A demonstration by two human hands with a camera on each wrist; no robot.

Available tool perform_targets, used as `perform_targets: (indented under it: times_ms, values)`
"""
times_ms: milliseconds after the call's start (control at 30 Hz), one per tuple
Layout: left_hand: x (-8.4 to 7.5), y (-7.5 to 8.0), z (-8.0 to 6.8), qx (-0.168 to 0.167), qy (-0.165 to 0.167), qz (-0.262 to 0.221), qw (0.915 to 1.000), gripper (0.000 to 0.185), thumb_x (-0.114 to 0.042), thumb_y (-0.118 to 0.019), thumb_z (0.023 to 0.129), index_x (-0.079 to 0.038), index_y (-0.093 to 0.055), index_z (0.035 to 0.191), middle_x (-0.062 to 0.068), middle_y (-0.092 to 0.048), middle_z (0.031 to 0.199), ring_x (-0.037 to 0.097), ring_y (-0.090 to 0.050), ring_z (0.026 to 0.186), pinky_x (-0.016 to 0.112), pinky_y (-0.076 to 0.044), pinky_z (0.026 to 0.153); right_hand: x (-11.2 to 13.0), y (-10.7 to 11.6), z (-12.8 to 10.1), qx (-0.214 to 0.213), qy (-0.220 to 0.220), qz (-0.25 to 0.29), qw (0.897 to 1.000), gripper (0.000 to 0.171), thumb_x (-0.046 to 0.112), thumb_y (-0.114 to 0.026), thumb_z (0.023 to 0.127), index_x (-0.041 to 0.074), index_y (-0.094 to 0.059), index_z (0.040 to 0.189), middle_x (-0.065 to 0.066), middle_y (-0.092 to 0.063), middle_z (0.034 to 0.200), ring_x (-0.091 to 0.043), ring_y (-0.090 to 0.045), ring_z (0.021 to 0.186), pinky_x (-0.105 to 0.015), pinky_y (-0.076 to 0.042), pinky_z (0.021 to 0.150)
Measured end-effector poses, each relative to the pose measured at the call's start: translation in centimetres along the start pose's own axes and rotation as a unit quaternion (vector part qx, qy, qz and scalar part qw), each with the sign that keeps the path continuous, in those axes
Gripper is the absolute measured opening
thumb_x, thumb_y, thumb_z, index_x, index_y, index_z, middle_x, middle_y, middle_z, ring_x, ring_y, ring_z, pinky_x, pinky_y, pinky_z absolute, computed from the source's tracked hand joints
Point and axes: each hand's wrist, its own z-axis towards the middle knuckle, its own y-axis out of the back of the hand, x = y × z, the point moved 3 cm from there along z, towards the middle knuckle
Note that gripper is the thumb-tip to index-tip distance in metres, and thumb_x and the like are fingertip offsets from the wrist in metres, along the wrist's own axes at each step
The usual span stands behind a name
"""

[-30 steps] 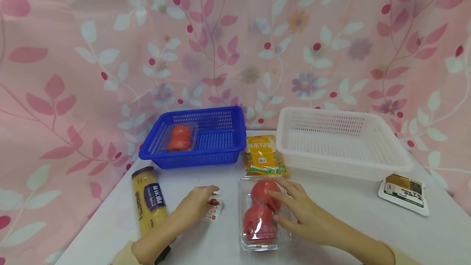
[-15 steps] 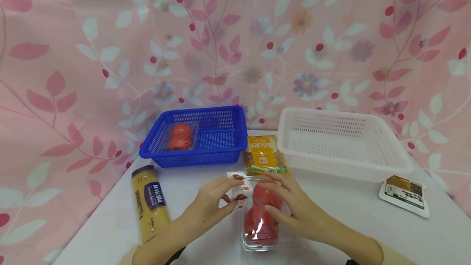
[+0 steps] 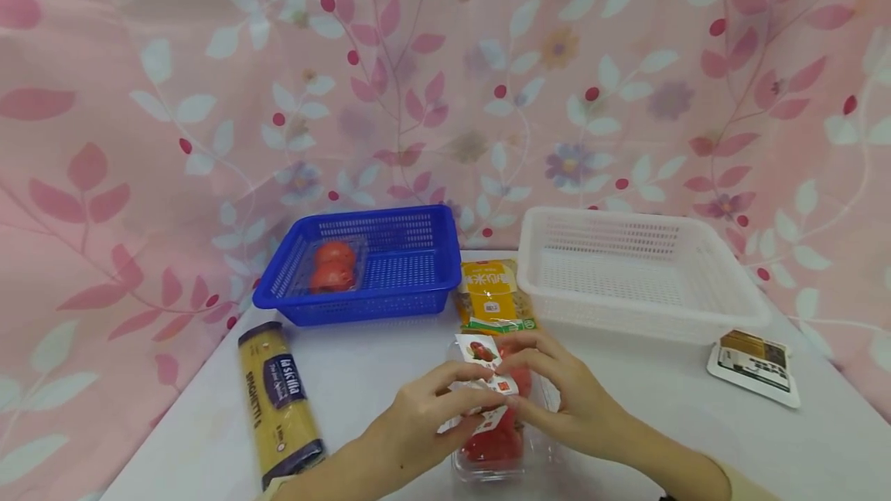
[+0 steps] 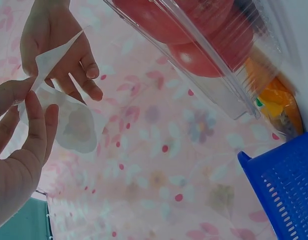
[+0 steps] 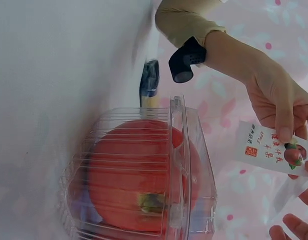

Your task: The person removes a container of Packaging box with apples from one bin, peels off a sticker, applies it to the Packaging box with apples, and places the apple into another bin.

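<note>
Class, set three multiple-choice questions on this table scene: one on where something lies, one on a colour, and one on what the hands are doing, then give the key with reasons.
1. Where does the spaghetti packet lie?
A. In the white basket
B. On the table in front of the blue basket, on the left
C. On top of the clear box

2. What colour is the basket that holds a box of red fruit?
A. Blue
B. White
C. Green

3. What are the two hands doing?
A. Resting flat on the table
B. Lifting the white basket
C. Holding a paper label between them above the clear box

Key: 1 B, the spaghetti packet lies on the table near the blue basket. 2 A, the fruit sits in the blue one; the white basket shows nothing inside. 3 C, the left hand and right hand both pinch the label over the clear box.
</note>
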Motion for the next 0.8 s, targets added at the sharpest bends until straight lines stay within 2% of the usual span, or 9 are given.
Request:
perform_targets:
  times_ms: [233, 467, 800]
  values:
    - [-0.54, -0.48, -0.31, 0.007, -0.024, 0.015, 0.9996, 0.032, 0.0, -0.068, 0.08, -0.008, -0.063, 0.111, 0.011, -0.056, 0.113, 0.019, -0.058, 0.104, 0.018, -0.046, 0.082, 0.0, 0.21, -0.33, 0.012, -0.006, 0.04, 0.999, 0.034, 0.011, -0.071, 0.08, 0.023, -0.058, 0.108, -0.002, -0.05, 0.123, -0.02, -0.048, 0.112, -0.032, -0.045, 0.088]
    - [-0.96, -0.87, -0.44, 0.013, -0.038, 0.049, 0.998, 0.024, -0.008, -0.06, 0.088, -0.007, -0.064, 0.112, 0.009, -0.058, 0.112, 0.016, -0.058, 0.104, 0.018, -0.045, 0.084, -0.15, 0.32, -0.35, 0.025, -0.016, 0.092, 0.995, 0.034, 0.006, -0.071, 0.079, 0.019, -0.057, 0.108, -0.007, -0.049, 0.123, -0.019, -0.048, 0.11, -0.029, -0.047, 0.08]
    - [-1.05, -0.97, -0.58, 0.016, -0.056, 0.06, 0.9965, 0.02, -0.009, -0.055, 0.091, -0.007, -0.064, 0.11, 0.011, -0.057, 0.112, 0.016, -0.057, 0.105, 0.018, -0.044, 0.085, -0.55, 0.4, -0.38, 0.015, -0.008, 0.092, 0.996, 0.033, 0.001, -0.073, 0.075, 0.017, -0.059, 0.101, -0.011, -0.05, 0.122, -0.018, -0.052, 0.101, -0.027, -0.047, 0.077]
